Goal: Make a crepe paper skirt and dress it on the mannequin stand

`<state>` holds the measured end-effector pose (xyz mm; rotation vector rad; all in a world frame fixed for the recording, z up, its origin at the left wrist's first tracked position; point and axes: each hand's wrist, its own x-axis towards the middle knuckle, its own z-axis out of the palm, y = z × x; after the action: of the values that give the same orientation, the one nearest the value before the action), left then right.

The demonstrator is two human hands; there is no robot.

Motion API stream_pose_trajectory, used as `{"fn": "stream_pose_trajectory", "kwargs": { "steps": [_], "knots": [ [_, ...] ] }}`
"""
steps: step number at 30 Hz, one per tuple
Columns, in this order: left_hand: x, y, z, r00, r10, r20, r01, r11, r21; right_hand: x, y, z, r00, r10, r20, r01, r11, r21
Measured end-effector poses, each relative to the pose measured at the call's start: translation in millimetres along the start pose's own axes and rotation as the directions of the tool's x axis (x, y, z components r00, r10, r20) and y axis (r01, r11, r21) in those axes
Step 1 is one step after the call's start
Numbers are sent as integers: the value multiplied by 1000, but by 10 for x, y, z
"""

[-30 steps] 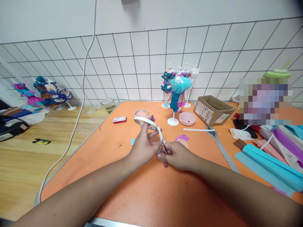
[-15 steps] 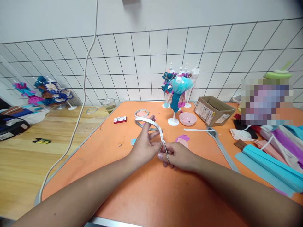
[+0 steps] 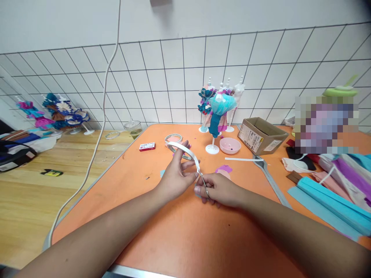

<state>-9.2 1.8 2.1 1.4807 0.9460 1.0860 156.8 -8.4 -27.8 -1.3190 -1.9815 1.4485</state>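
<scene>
Over the middle of the orange table [image 3: 179, 231], my left hand [image 3: 175, 175] holds a white tape roll [image 3: 182, 148] looped on its fingers, thumb and forefinger pinching the pulled-out strip [image 3: 197, 165]. My right hand [image 3: 218, 189] is closed round small scissors [image 3: 205, 186] whose blades meet the strip right beside my left thumb. The two hands almost touch.
Behind the hands lie another tape ring [image 3: 173, 138], a small red box [image 3: 146, 146], a pink bowl [image 3: 229, 145] and paper-dressed mannequin stands [image 3: 217, 116]. A cardboard box [image 3: 261, 135] and crepe paper sheets [image 3: 327, 200] sit right. A white cable [image 3: 98, 127] hangs left over a wooden table [image 3: 26, 200].
The hands have barely shifted; the right hand with the scissors has edged slightly right and the tape roll has tilted a little.
</scene>
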Motion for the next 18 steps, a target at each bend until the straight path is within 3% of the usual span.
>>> {"fn": "stream_pose_trajectory", "kwargs": {
  "steps": [4, 10, 18],
  "knots": [
    [10, -10, -15, 999, -38, 11, 38, 998, -52, -3, 1, -50, 998, -58, -24, 56, 994, -97],
    [12, -7, -41, 1000, -15, -18, 13, 996, -92, -31, -63, -44, 999, 10, 37, -9, 1000, -30],
    [60, -17, -50, 990, 15, -138, -13, 1000, 16, -71, -82, -37, 994, 63, 93, -61, 998, -30]
  ]
}}
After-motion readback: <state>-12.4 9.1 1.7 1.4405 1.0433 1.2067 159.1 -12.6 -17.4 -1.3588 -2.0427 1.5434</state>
